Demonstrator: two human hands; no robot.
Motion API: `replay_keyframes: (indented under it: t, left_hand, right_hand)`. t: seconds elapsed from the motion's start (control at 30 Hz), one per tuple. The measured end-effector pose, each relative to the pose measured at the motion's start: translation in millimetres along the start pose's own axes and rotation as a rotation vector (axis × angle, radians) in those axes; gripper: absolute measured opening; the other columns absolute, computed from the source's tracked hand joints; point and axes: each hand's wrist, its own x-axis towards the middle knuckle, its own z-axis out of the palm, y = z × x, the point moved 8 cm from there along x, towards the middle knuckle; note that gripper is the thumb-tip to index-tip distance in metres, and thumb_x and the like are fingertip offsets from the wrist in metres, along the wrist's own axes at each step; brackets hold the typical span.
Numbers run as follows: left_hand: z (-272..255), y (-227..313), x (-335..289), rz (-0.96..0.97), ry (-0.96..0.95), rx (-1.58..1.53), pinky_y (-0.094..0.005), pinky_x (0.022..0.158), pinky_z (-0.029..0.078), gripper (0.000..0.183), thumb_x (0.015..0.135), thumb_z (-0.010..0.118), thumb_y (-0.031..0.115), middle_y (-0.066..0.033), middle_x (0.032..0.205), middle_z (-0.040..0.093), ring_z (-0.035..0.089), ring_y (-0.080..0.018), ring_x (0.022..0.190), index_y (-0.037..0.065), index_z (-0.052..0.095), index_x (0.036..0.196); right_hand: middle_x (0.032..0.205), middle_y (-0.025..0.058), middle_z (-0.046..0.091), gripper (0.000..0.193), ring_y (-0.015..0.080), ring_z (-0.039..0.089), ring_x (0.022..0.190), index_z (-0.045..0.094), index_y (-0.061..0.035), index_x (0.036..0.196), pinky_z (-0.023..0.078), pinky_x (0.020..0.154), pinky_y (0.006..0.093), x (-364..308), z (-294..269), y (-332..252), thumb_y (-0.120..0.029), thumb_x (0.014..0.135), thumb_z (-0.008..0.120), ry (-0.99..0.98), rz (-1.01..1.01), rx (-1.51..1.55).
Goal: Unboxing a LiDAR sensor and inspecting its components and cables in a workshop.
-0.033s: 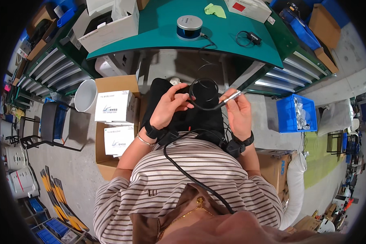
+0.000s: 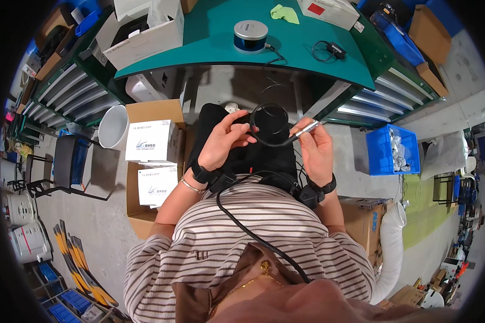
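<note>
The left hand (image 2: 223, 141) is pinching a looped black cable (image 2: 269, 123) over the lap while the right hand (image 2: 317, 151) is gripping its silver plug (image 2: 306, 128), and the loop could be springing open if either pinch is loosening.

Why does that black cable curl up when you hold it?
The cable is probably springy rather than limp: it holds a round loop between the left hand and right hand. Its metal plug looks stiff and a bit heavier, so that end may dangle.
</note>
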Motion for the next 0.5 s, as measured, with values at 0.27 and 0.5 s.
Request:
replay_keyframes:
  t: [0.27, 0.5]
  left_hand:
    - [-9.4, -2.7, 2.3, -0.007, -0.028, -0.209, -0.0202, 0.075, 0.048, 0.03, 0.094, 0.057, 0.016, -0.0005, 0.098, 0.062, 0.059, -0.0065, 0.084, 0.006, 0.054, 0.123]
    - [-1.4, 7.5, -2.1, 0.081, -0.127, -0.145, -0.021, 0.077, 0.046, 0.018, 0.094, 0.057, 0.012, 0.0002, 0.097, 0.062, 0.059, -0.008, 0.089, 0.008, 0.054, 0.112]
  right_hand:
    - [0.098, 0.0043, 0.06, 0.021, 0.0115, 0.055, 0.095, 0.058, -0.0009, 0.108, 0.041, 0.089, 0.0253, -1.6, 0.7, -1.6, -0.016, 0.095, 0.056, 0.023, -0.006, -0.11]
    - [0.095, 0.0027, 0.059, 0.022, 0.0084, 0.052, 0.089, 0.057, -0.0022, 0.112, 0.038, 0.08, 0.0215, -0.1, -11.8, 10.1, -0.018, 0.096, 0.053, 0.09, 0.08, -0.102]
